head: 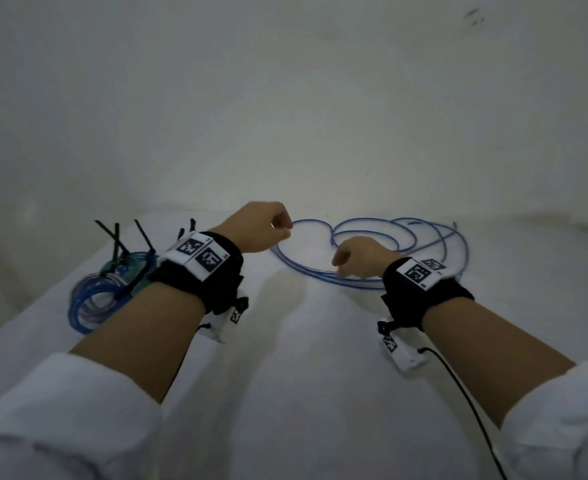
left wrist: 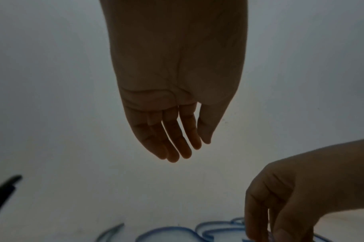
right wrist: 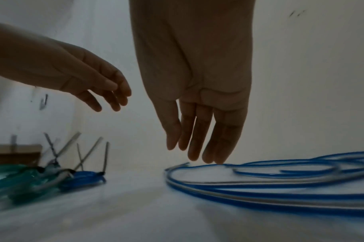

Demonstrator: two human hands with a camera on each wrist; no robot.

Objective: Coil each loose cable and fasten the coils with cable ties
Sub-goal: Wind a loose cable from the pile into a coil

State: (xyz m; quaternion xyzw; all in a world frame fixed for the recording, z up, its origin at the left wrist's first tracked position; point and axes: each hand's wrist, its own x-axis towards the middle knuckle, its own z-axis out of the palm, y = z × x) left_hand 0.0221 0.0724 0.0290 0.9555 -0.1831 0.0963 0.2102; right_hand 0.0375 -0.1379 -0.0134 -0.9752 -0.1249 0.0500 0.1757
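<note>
Your white sleeves [head: 60, 420] fill the near corners of the head view, with black wrist straps [head: 202, 268] further out. Your left hand [head: 258, 226] hovers above the white surface [head: 303, 375], fingers relaxed and nearly straight, holding nothing. Your right hand [head: 358, 254] hangs just beside it, fingers straight and pointing down, the fingertips [right wrist: 216, 157] right at the nearest strand of the loose blue cable [head: 400, 244]; whether they touch it, the views do not settle. That cable lies in wide, untied loops toward the far right of the surface. Near the far left edge sit a blue coil [head: 91, 303] and a green coil [head: 130, 265], touching each other, each already bound, with black cable ties [head: 116, 240] sticking up from them.
</note>
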